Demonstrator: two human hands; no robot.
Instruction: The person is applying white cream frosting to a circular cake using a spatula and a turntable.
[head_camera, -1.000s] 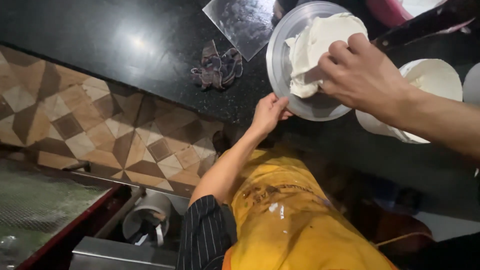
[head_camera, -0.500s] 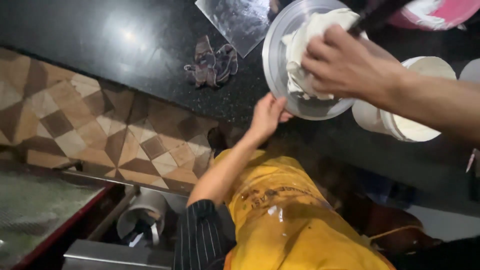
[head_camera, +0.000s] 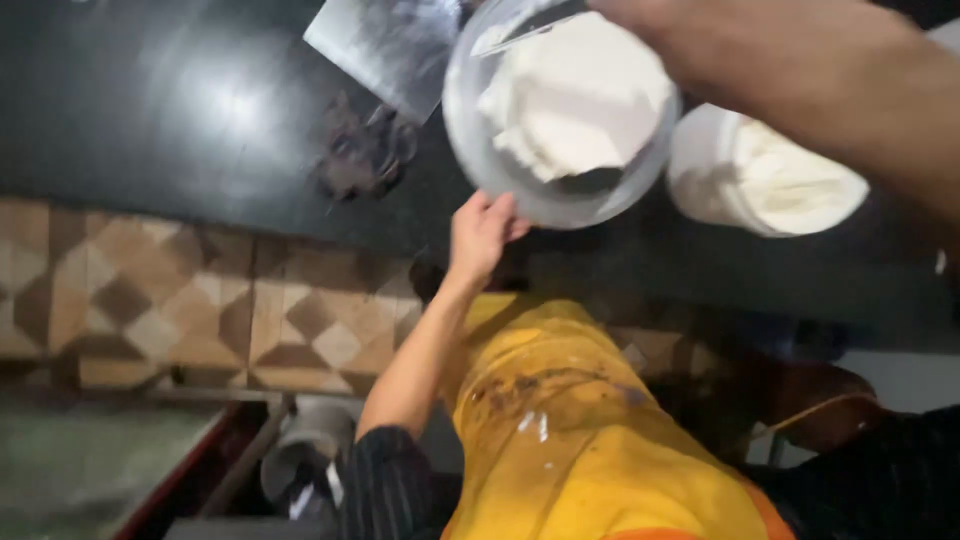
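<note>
The left hand (head_camera: 482, 232) gripped the near rim of a round metal turntable plate (head_camera: 520, 195), fingers curled under its edge, on the black countertop (head_camera: 150, 120). A white frosted cake (head_camera: 575, 95) sat on the plate. The right hand (head_camera: 640, 15) reached in from above the cake (mostly cut off by the frame, so its grip could not be told). A white tub of cream (head_camera: 765, 175) stood just beside the plate.

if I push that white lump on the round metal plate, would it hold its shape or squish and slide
The white lump on the round metal plate looks soft: its edges are ragged, so it would probably squish. The plate looks smooth, so it may also slide. The left hand touches the rim, perhaps steadying it.
</note>
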